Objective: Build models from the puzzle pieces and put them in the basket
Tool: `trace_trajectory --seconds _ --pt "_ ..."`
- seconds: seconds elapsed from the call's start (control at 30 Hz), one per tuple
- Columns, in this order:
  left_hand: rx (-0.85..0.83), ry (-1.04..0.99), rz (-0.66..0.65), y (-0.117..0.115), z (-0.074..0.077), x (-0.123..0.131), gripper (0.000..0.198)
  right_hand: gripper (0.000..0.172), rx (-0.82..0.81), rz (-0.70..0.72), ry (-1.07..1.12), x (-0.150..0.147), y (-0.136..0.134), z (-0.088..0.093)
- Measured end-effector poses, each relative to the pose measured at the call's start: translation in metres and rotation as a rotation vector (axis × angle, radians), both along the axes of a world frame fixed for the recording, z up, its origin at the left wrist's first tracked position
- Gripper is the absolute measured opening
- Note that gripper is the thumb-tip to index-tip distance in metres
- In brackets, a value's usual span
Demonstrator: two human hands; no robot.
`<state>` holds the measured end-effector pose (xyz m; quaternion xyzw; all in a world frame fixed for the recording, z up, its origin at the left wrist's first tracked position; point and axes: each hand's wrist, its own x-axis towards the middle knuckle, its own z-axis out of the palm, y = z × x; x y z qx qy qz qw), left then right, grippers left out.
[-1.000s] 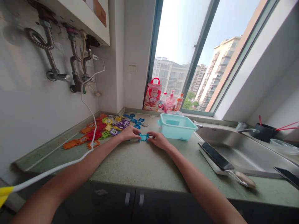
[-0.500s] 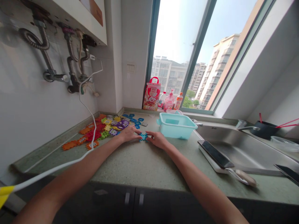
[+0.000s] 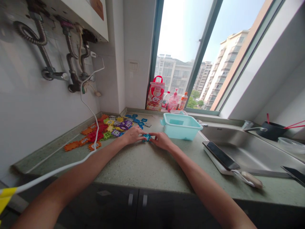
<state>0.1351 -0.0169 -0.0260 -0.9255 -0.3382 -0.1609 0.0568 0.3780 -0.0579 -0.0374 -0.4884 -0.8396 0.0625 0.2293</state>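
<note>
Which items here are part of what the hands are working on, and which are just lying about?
In hand:
left hand
right hand
blue interlocking tiles, pinched between both hands
pile of coloured tiles, beside the left hand

Lying about:
teal plastic basin
phone
white cable
red gift bag
bottles
sink
</note>
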Motion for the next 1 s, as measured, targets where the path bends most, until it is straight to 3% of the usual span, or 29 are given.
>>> trace_trajectory --seconds 0.33,0.57,0.67,0.83,1.0 --pt "0.004 -0.05 -0.008 0.001 -0.004 -0.001 0.04 0.037 0.001 0.062 0.012 0.001 -0.002 0.001" --pt "-0.107 -0.077 0.006 0.001 -0.003 -0.017 0.085 0.058 -0.006 0.048 0.047 0.003 -0.002 -0.003" --pt "-0.173 -0.126 0.019 0.001 -0.007 -0.018 0.078 0.055 -0.032 0.054 0.092 0.004 0.001 -0.009" --pt "-0.202 -0.219 0.026 -0.002 -0.009 -0.012 0.068 0.047 -0.152 0.149 0.379 0.0 0.007 -0.019" --pt "-0.219 -0.24 0.013 -0.002 -0.013 -0.009 0.064 0.051 -0.192 0.168 0.531 -0.005 0.01 -0.021"
